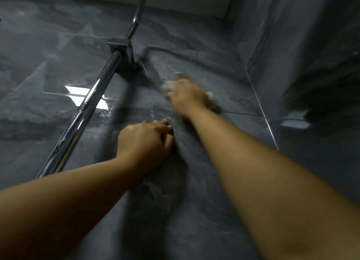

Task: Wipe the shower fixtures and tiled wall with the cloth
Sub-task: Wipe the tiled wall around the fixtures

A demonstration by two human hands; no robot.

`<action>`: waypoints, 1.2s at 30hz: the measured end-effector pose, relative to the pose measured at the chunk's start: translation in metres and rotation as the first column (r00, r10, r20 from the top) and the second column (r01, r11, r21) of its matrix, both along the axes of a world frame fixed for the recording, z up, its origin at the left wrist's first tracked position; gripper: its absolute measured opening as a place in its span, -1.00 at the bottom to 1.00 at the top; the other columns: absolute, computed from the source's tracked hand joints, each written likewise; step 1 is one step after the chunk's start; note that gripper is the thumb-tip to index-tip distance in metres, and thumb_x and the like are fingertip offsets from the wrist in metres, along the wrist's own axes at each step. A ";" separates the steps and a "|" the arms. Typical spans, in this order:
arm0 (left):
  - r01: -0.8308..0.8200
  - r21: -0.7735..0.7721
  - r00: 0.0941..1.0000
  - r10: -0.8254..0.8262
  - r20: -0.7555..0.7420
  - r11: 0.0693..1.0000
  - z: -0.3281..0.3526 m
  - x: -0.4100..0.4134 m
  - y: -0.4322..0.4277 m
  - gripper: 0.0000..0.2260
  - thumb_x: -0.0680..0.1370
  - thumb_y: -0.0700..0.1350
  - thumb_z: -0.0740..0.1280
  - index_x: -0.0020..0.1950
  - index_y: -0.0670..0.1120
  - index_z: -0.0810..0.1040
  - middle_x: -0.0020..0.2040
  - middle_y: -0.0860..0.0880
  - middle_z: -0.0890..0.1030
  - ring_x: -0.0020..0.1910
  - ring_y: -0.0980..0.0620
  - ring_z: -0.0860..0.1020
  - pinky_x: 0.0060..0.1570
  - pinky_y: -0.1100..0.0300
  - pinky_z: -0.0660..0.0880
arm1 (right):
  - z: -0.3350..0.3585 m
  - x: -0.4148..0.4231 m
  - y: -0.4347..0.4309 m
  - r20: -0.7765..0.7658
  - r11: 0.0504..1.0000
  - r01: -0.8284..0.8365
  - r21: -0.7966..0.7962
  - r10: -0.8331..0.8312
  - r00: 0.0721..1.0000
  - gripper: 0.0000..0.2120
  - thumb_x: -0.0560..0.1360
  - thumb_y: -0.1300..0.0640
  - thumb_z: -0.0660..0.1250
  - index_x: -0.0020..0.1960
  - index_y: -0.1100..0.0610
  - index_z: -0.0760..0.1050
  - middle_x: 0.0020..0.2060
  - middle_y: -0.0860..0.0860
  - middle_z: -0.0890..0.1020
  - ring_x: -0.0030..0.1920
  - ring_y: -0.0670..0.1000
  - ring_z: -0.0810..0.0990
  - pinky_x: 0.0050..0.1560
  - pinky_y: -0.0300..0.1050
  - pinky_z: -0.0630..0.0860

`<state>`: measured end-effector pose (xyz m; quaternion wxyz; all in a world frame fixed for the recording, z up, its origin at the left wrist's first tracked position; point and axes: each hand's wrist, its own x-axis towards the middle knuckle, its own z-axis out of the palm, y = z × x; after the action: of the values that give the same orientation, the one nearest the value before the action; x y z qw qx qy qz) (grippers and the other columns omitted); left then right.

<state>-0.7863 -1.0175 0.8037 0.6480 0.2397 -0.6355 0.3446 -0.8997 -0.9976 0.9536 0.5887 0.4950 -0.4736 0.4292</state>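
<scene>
A: Where is the cloth point(167, 86)?
B: Under the right hand point(187, 96), which grips it & presses it on the tiled wall point(58, 45). Pale bits show at the fingers; pic is blurred there.
A: And the left hand point(143, 141)?
B: Lower, apart from the right. Fingers loosely bent, resting on the tile, holding nothing. Chrome shower rail point(85, 111) w/ its wall bracket point(121, 45) is left of both hands.
</scene>
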 end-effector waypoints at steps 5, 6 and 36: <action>-0.051 0.036 0.997 0.053 -0.056 0.998 -0.002 -0.003 0.006 -0.53 0.44 0.16 0.00 0.22 0.18 0.54 0.18 0.03 0.61 0.08 -0.05 0.59 -0.10 0.19 0.44 | -0.020 0.016 0.010 -0.301 0.973 0.084 0.213 -0.017 0.954 -0.57 0.56 -0.06 0.15 0.42 -0.14 0.27 0.44 -0.06 0.28 0.43 0.05 0.24 0.35 0.11 0.16; -0.048 0.053 0.997 0.051 -0.058 0.997 -0.002 -0.003 0.007 -0.57 0.49 0.17 0.01 0.24 0.18 0.52 0.23 0.06 0.58 0.12 -0.03 0.58 -0.09 0.20 0.44 | -0.014 0.000 0.019 -0.211 0.979 0.037 0.203 0.007 0.977 -0.65 0.54 -0.04 0.16 0.32 -0.21 0.35 0.39 -0.05 0.35 0.37 0.08 0.32 0.27 0.18 0.22; 0.344 0.495 0.911 -0.411 0.031 0.798 -0.242 -0.017 0.044 -0.45 0.53 -0.02 0.25 0.48 -0.08 0.19 0.51 -0.07 0.14 0.52 -0.05 0.01 0.50 0.07 -0.09 | -0.428 -0.103 0.065 0.243 0.995 0.096 0.030 -0.101 0.965 -0.58 0.47 0.03 0.16 0.32 -0.05 0.38 0.37 0.13 0.42 0.38 0.20 0.34 0.31 0.18 0.33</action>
<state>-0.8034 -0.9740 0.5619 0.5789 0.2363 -0.7784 0.0559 -1.0023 -0.9324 0.5252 0.5422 0.4196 -0.5701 0.4527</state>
